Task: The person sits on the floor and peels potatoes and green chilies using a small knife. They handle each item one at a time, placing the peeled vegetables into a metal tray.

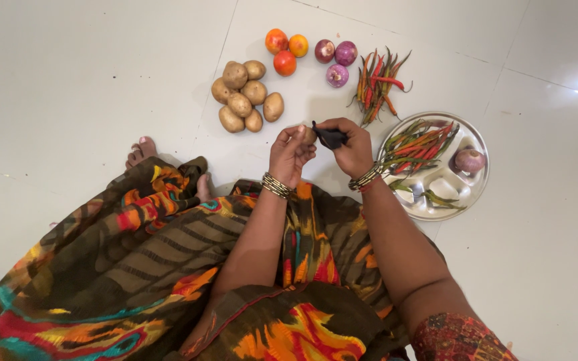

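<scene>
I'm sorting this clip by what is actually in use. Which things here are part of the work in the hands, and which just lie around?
In hand:
- left hand, holding a potato
- right hand, gripping a dark peeler

Lying about:
- potato pile
- tomatoes
- onions
- loose chillies
- steel plate with chillies and one onion

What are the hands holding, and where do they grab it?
Left hand pinches a small brown potato by its end; right hand grips a dark tool around its handle.
</scene>
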